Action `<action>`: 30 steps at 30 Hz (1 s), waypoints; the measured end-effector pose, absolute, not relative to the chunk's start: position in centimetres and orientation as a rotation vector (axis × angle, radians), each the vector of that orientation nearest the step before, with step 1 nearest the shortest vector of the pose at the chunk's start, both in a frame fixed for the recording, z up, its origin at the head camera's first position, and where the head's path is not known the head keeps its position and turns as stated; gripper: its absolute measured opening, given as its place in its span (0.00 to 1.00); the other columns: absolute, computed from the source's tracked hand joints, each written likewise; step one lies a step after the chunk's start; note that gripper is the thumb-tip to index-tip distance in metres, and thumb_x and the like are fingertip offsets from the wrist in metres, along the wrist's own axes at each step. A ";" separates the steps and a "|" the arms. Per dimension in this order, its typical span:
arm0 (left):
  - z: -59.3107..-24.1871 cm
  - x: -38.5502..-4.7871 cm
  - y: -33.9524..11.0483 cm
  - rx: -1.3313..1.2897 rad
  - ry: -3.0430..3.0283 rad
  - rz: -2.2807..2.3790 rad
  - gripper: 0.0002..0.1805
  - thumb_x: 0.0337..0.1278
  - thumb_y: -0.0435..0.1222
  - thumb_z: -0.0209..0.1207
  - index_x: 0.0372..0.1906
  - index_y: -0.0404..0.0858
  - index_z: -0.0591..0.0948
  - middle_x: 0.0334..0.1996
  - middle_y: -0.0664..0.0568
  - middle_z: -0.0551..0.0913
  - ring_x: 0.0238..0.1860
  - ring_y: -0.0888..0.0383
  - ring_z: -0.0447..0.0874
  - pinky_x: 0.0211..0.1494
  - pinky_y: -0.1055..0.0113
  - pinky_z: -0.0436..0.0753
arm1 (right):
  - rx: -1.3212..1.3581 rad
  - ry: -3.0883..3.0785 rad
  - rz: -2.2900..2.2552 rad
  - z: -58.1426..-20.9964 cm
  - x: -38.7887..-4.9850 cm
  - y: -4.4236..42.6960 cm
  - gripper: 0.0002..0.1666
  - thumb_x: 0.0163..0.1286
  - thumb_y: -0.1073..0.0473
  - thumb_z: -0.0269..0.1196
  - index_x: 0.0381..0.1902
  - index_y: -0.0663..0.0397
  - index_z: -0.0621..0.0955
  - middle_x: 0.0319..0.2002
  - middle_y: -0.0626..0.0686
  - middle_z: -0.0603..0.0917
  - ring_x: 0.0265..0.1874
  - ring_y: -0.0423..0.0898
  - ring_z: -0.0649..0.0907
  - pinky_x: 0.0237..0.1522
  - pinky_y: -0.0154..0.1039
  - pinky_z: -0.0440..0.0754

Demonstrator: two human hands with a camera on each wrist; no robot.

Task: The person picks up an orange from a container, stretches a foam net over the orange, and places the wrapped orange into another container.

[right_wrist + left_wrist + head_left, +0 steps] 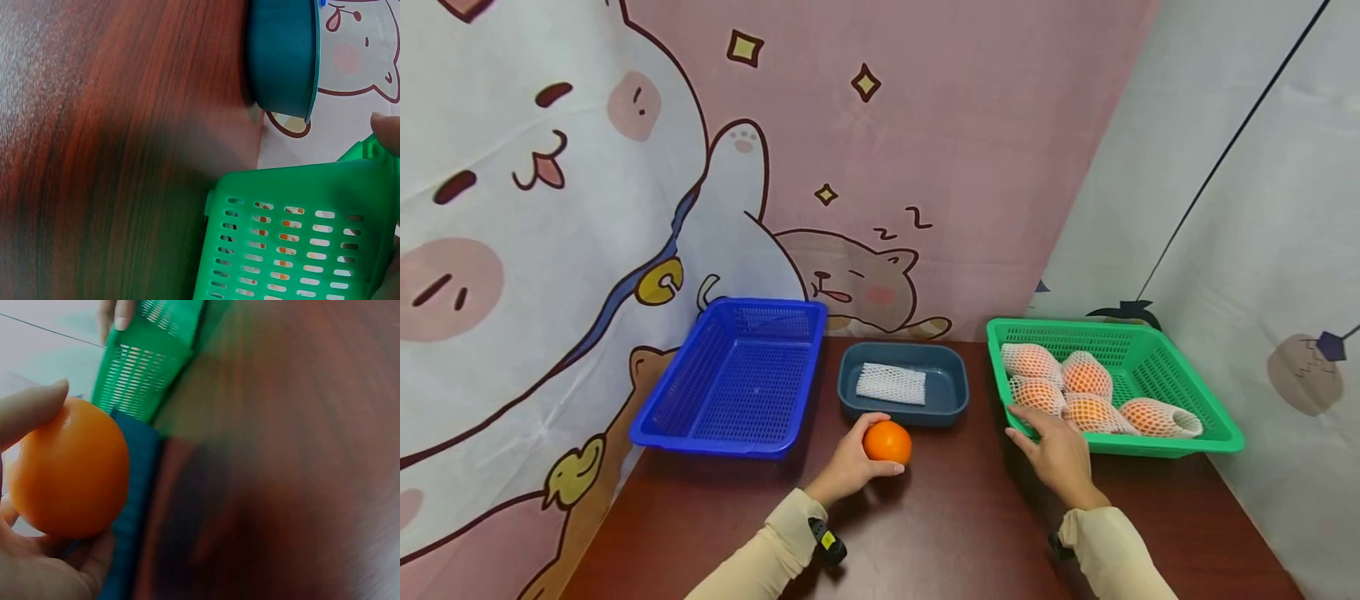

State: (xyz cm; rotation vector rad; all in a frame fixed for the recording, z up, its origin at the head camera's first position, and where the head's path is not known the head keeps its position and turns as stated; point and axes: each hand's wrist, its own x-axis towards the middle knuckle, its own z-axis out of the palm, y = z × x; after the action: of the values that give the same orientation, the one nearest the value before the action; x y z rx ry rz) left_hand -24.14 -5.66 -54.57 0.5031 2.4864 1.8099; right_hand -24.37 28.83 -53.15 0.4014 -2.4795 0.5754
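My left hand (850,462) holds a bare orange (887,442) just in front of the blue-grey bin, with fingers and thumb around its sides. In the left wrist view, the thumb lies on the upper side of the orange (72,469) and other fingers are below it. A white foam net sleeve (891,383) lies flat in the blue-grey bin (903,415). At the near left corner of the green basket (1213,429), my right hand (1058,454) has its fingers extended over the rim. Fruits in foam nets (1087,377) sit inside that basket.
A blue basket (730,446) stands on the left of the brown table (940,525). The blue-grey bin is between the two baskets. Behind them hangs a printed cloth (970,167) with cartoon animals.
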 end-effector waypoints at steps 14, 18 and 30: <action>-57.0 -22.7 -5.0 0.574 2.609 1.594 0.49 0.28 0.33 0.80 0.65 0.48 0.70 0.56 0.50 0.71 0.53 0.48 0.72 0.53 0.48 0.72 | 0.395 -2.491 0.571 -53.3 -24.4 28.8 0.29 0.52 0.56 0.75 0.55 0.50 0.83 0.50 0.57 0.84 0.48 0.56 0.83 0.40 0.54 0.73; -57.1 -22.6 -5.1 0.621 2.666 1.541 0.46 0.26 0.31 0.80 0.61 0.48 0.73 0.57 0.53 0.73 0.55 0.50 0.67 0.54 0.49 0.69 | 0.390 -2.497 0.570 -53.2 -24.4 28.9 0.29 0.53 0.55 0.75 0.55 0.50 0.83 0.50 0.57 0.84 0.48 0.56 0.83 0.40 0.54 0.71; -57.1 -22.1 -5.2 0.663 2.673 1.573 0.52 0.30 0.33 0.80 0.67 0.52 0.67 0.63 0.53 0.69 0.60 0.51 0.65 0.58 0.47 0.69 | 0.397 -2.499 0.557 -53.2 -24.3 28.9 0.30 0.53 0.55 0.75 0.56 0.49 0.83 0.51 0.56 0.84 0.48 0.56 0.83 0.37 0.50 0.71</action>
State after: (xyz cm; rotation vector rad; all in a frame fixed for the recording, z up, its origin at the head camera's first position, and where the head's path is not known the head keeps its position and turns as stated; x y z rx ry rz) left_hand -22.07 -5.15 -57.12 0.6628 2.6731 1.5735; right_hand -24.32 28.88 -53.23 0.3969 -2.4987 0.5569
